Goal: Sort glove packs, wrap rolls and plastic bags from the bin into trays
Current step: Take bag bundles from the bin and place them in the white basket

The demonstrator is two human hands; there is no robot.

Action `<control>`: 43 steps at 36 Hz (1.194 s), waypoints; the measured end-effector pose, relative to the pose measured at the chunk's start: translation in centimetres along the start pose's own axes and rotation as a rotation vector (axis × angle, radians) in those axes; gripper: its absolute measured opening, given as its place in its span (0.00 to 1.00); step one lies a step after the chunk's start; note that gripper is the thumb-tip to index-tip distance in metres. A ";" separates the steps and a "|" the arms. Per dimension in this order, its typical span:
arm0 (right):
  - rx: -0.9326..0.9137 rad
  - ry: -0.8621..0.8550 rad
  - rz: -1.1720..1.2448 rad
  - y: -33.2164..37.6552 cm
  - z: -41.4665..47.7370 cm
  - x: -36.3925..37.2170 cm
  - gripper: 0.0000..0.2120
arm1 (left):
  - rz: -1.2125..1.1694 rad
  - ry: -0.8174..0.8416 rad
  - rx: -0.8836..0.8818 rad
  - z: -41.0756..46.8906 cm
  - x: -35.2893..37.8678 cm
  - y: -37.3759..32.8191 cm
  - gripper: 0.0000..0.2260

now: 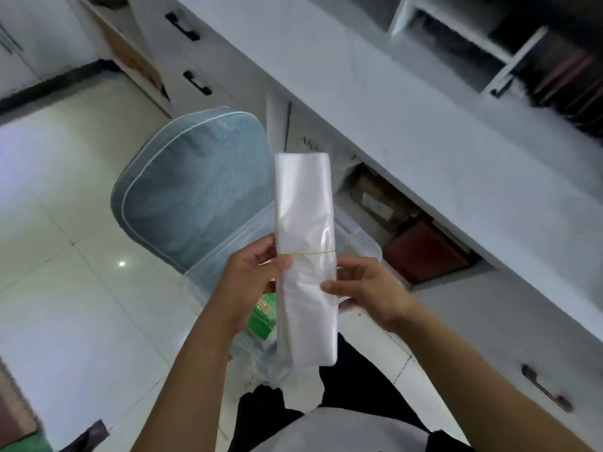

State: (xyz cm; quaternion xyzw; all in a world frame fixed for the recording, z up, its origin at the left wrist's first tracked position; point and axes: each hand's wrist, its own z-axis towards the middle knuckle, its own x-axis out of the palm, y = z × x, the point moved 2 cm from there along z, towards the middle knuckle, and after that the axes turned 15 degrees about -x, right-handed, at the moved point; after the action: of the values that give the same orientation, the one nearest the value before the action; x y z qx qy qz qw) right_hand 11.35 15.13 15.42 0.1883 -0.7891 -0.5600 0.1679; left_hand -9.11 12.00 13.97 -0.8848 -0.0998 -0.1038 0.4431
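White tiled floor (81,207), white counter (424,132); left hand (251,282), right hand (368,288) pinched on banded plastic bags (303,207)

Dim, bluish indoor light. Small bright glare spot on the glossy floor (65,207). Motion blur smearing the shelves (538,60) at top right. Wide-angle bending of the counter (408,125) edge toward corners.

- Setting: furnished indoor room, a home or a small office; which of the two cannot be told.
- 12 o'clock: white counter (391,109) beside drawers (169,53) with black handles.
- 1 o'clock: open shelf compartments (456,37).
- 9 o'clock: glossy tiled floor (65,207); centre, cushioned chair (195,184).
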 end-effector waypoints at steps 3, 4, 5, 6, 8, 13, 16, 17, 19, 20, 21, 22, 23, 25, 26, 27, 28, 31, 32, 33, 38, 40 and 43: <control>-0.086 -0.180 0.010 1.2 -3.4 -0.7 0.14 | 0.122 0.139 0.021 -0.2 2.3 -1.2 0.22; -0.116 -0.244 0.011 1.6 -4.6 -1.2 0.14 | 0.166 0.191 0.018 -0.3 3.3 -1.4 0.27; -0.147 -0.302 0.016 2.0 -5.9 -1.6 0.13 | 0.216 0.245 0.012 -0.5 4.3 -1.5 0.32; -0.177 -0.356 0.031 2.3 -7.2 -2.1 0.13 | 0.265 0.297 0.004 -0.7 5.3 -1.4 0.37; -0.232 -0.451 0.073 2.8 -9.7 -3.0 0.13 | 0.348 0.369 -0.004 -1.5 7.6 -0.9 0.43; -0.305 -0.558 0.021 3.5 -15.6 -5.7 0.12 | 0.411 0.427 0.060 -3.5 13.1 1.1 0.43; -0.357 -0.609 -0.011 3.4 -19.3 -8.0 0.13 | 0.461 0.465 0.099 -4.7 17.0 1.8 0.41; -0.376 -0.615 -0.023 3.3 -20.1 -8.4 0.13 | 0.464 0.473 0.109 -4.9 17.9 1.9 0.40; -0.401 -0.636 -0.031 3.1 -21.6 -9.3 0.14 | 0.473 0.499 0.122 -5.1 19.5 2.0 0.39; -0.416 -0.652 -0.018 2.8 -23.0 -10.3 0.15 | 0.484 0.516 0.127 -5.4 21.1 2.4 0.39; -0.431 -0.657 0.006 2.5 -24.4 -11.4 0.17 | 0.494 0.530 0.123 -5.7 22.6 2.8 0.40; -0.441 -0.656 0.035 2.1 -25.9 -12.5 0.18 | 0.503 0.551 0.117 -6.1 24.2 3.3 0.40; -0.449 -0.652 0.072 1.7 -27.4 -13.7 0.19 | 0.509 0.579 0.110 -6.6 25.8 3.8 0.40; -0.460 -0.624 0.141 0.8 -30.4 -16.0 0.20 | 0.515 0.621 0.095 -7.4 28.9 5.1 0.39; -0.460 -0.608 0.161 0.4 -31.9 -17.3 0.20 | 0.525 0.630 0.091 -7.9 30.5 5.8 0.39; -0.458 -0.598 0.177 -0.1 -33.2 -18.4 0.20 | 0.539 0.628 0.085 -8.3 32.0 6.6 0.40; -0.457 -0.593 0.191 -0.5 -34.4 -19.6 0.20 | 0.551 0.622 0.081 -8.7 33.6 7.3 0.40; -0.463 -0.586 0.206 -2.1 -37.3 -22.8 0.20 | 0.588 0.605 0.074 -9.2 38.0 9.1 0.40; -0.470 -0.579 0.214 -2.7 -38.2 -23.8 0.22 | 0.604 0.606 0.071 -9.3 39.5 9.5 0.40; -0.478 -0.568 0.228 -3.1 -38.9 -24.7 0.24 | 0.616 0.608 0.072 -9.4 40.9 9.8 0.40; -0.497 -0.542 0.275 -4.3 -42.2 -27.9 0.30 | 0.661 0.648 0.066 -9.4 46.4 10.4 0.39; -0.508 -0.565 0.318 -4.6 -43.1 -28.9 0.30 | 0.691 0.702 0.050 -9.1 47.9 10.3 0.38; -0.515 -0.623 0.398 -5.4 -43.6 -30.5 0.30 | 0.747 0.723 0.089 -7.7 50.2 9.1 0.35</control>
State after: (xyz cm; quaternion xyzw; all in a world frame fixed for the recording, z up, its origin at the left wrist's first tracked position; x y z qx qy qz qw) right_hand 59.30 -7.46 22.48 -0.1928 -0.6577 -0.7250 0.0680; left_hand 40.68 4.70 25.14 -0.7480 0.3779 -0.2330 0.4934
